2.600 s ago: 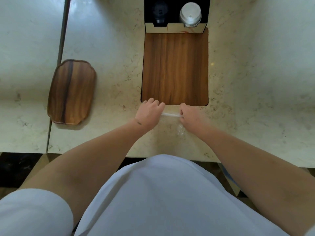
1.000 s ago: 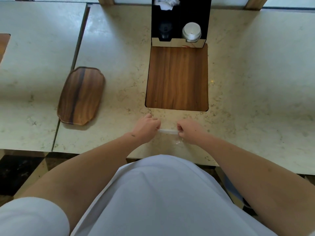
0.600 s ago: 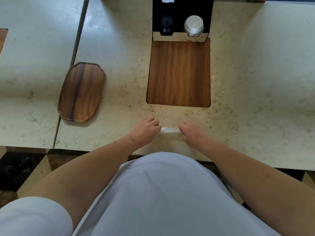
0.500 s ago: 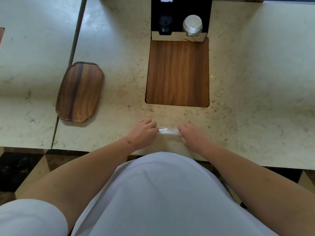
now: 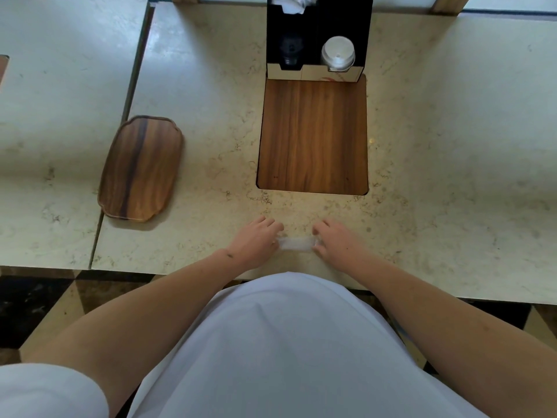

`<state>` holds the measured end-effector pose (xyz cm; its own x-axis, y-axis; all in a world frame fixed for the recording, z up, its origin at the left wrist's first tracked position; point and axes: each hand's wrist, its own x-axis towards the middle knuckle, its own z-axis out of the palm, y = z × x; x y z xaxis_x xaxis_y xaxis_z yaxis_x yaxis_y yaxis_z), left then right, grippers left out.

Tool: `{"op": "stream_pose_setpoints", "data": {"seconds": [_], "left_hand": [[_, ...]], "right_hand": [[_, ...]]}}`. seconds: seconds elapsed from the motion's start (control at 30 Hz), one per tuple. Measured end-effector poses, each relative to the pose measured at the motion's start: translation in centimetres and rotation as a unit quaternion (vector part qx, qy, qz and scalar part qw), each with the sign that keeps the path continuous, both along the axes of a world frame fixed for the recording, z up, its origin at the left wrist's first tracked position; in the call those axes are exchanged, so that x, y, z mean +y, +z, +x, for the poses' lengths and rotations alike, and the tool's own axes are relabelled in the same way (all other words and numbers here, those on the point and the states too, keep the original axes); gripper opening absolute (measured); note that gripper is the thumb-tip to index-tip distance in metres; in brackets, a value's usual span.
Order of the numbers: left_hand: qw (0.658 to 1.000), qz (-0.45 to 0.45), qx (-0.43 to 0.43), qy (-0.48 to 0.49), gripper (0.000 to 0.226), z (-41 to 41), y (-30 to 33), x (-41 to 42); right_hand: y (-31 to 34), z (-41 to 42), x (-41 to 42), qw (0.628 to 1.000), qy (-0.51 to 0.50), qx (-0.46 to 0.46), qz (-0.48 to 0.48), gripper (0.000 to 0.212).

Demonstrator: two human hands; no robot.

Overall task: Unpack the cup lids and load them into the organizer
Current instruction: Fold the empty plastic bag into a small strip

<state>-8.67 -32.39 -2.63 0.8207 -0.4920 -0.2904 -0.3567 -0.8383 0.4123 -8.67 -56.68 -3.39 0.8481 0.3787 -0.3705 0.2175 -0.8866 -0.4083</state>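
A clear plastic wrapper (image 5: 295, 244) is stretched flat between my two hands just above the near edge of the marble counter. My left hand (image 5: 254, 239) pinches its left end and my right hand (image 5: 333, 241) pinches its right end. At the back stands the black organizer (image 5: 316, 31), its left slot holding a stack of black lids (image 5: 290, 52) and its right slot a stack of white lids (image 5: 337, 55). Crumpled white paper (image 5: 292, 1) shows in its rear section.
A wooden inlay panel (image 5: 313, 134) lies in the counter between my hands and the organizer. An oval wooden tray (image 5: 141, 167) rests to the left, beside a seam with the adjoining counter (image 5: 54, 116). The counter's front edge runs close under my wrists.
Both hands have drawn back from the edge of the wooden inlay towards the counter's near edge. The wrapper has stayed pulled tight between them. The view has tilted up a little.
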Motion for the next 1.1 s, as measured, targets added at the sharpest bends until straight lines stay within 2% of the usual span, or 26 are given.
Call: {"op": "stream_pose_setpoints", "data": {"seconds": [0.1,0.23,0.27,0.43,0.63,0.73,0.87,1.1], "left_hand": [[0.999,0.023,0.015,-0.022,0.024,0.3,-0.1,-0.2],[0.997,0.046,0.041,-0.037,0.009,0.4,0.4,-0.6],[0.997,0.044,0.061,-0.030,0.008,0.4,0.7,-0.8],[0.981,0.011,0.191,0.014,0.021,1.2,2.4,-1.9],[0.971,0.065,0.230,-0.002,0.022,3.0,3.9,-1.9],[0.966,0.046,0.254,0.026,0.025,3.6,3.9,-1.9],[0.956,0.009,0.291,0.034,0.028,4.1,4.1,-1.6],[0.928,-0.051,0.368,0.034,0.024,5.0,4.8,-1.3]], "right_hand": [[0.3,0.3,0.4,1.000,0.000,0.011,0.006,0.025],[0.8,0.5,0.5,0.999,0.040,0.003,-0.017,0.002],[1.0,0.6,0.6,0.999,0.045,0.001,-0.018,0.005],[2.3,1.1,1.5,1.000,0.019,0.006,0.005,0.015],[3.2,2.2,1.9,0.998,0.022,0.058,0.002,0.010],[3.5,2.5,2.0,0.997,0.025,0.073,0.006,0.006],[4.0,3.1,1.8,0.994,0.030,0.104,0.006,0.015],[5.3,4.8,0.0,0.986,-0.041,0.162,0.024,0.017]]}}
